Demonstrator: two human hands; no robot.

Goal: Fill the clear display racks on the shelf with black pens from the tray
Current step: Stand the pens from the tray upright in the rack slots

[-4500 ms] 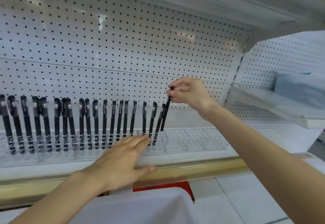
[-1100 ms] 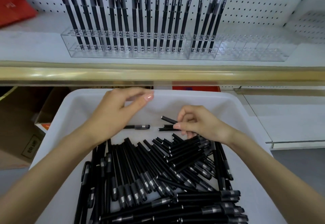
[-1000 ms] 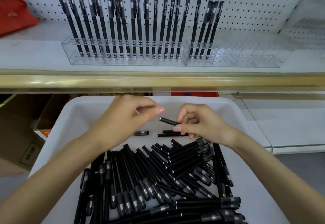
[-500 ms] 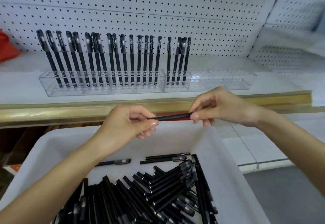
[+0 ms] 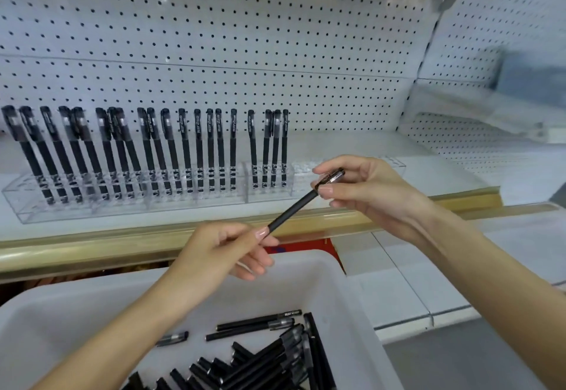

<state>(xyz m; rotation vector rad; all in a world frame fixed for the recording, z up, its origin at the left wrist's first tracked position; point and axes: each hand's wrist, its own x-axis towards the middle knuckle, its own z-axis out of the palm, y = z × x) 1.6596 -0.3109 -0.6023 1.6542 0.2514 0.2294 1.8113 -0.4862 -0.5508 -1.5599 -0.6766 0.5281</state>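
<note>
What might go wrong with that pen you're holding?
The pen is held only at its two ends, by the left hand and right hand, so it might slip and fall into the tray. Pushing it into the rack might also bump the leaning pens standing there.

pen (image 5: 294, 209): level → tilted, cap end up | right hand (image 5: 370, 196): risen to rack (image 5: 269, 195) height

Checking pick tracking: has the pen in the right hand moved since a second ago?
Yes. The pen has risen out of the white tray, up across the gold shelf edge, toward the clear rack.
</note>
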